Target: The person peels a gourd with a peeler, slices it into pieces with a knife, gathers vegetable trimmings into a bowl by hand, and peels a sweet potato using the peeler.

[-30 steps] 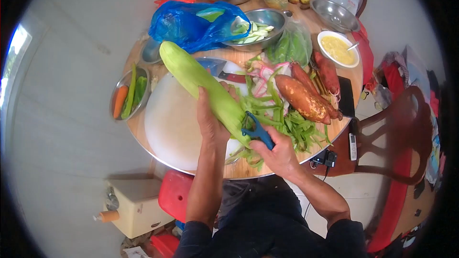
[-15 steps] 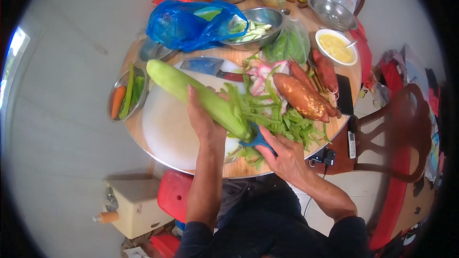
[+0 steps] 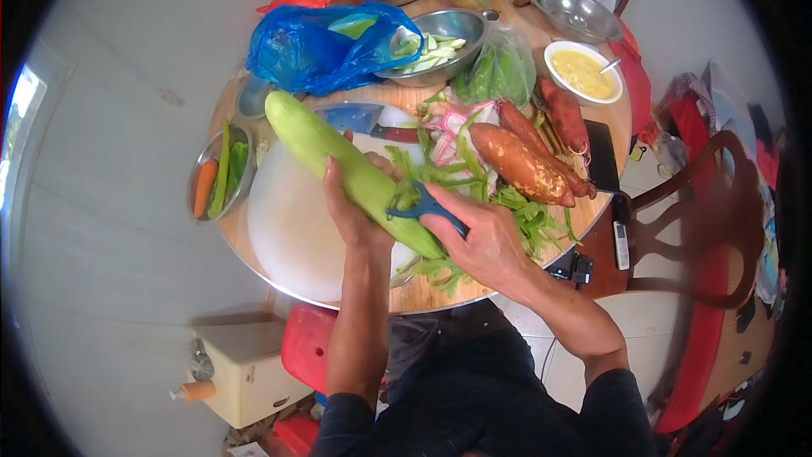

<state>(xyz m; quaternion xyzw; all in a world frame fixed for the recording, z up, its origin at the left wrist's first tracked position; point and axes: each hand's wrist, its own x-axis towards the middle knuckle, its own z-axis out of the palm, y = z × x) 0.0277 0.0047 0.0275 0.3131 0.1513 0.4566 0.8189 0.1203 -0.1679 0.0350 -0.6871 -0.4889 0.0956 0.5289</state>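
A person at a round wooden counter holds one pale-green gourd aslant above a white cutting board, near the counter's front edge. The left hand has its grip around the gourd's middle; the right hand is clenched on a blue peeler at the lower end. The gourd looks heavy and firm, probably slick where pared; a broad palm beneath its middle, clear of the blade, seems the surest hold. Counted in the head view: one gourd, one peeler, one cleaver at the board's far side; three sweet potatoes toward the counter's right edge; one carrot and apparently two green peppers in a bowl at the left edge; one spoon in a white bowl, right rear. Peelings lie too tangled to tally.
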